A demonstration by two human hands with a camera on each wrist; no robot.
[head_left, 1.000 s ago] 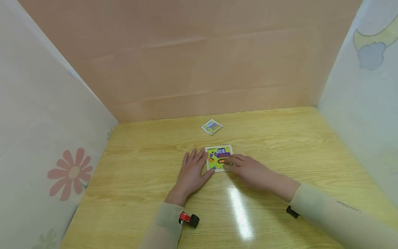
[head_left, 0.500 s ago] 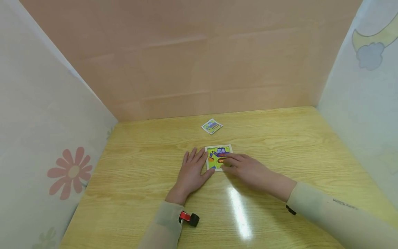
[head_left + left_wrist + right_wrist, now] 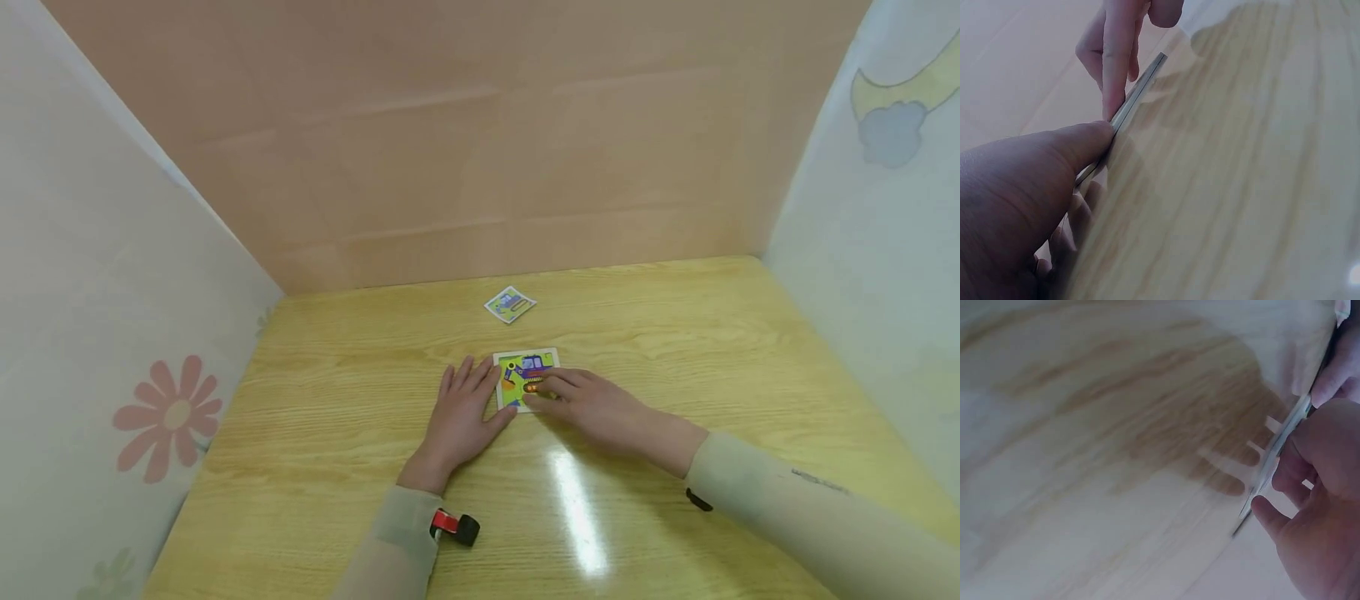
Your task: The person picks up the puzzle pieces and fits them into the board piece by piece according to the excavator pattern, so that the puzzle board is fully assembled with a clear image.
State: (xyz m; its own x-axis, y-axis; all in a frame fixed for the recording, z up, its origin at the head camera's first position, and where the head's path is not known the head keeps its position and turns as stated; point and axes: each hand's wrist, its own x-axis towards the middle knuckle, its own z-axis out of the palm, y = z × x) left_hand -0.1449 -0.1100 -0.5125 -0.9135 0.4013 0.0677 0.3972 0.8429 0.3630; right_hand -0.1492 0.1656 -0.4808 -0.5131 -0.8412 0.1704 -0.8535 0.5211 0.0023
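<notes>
A small jigsaw puzzle [image 3: 517,367] in a white-edged frame lies flat on the table, its picture a purple excavator on green. My left hand [image 3: 459,421] rests along its left side with spread fingers, the thumb at the lower left corner. In the left wrist view that thumb [image 3: 1088,140] touches the puzzle's thin edge [image 3: 1147,78]. From the right, my right hand [image 3: 600,410] reaches over the puzzle, fingertips pressing on the picture around the excavator's track. These fingers cover the lower right pieces. The right wrist view shows this hand [image 3: 1316,506] low over the puzzle's rim [image 3: 1266,465].
A small picture card [image 3: 511,305] with the same excavator lies farther back on the wooden table [image 3: 337,358]. A brown panel [image 3: 480,150] stands along the table's back edge. Pale walls with a flower [image 3: 177,414] and a moon flank both sides.
My right hand's fingertips have slid a little to the left across the puzzle. The left hand and the picture card stay in place.
</notes>
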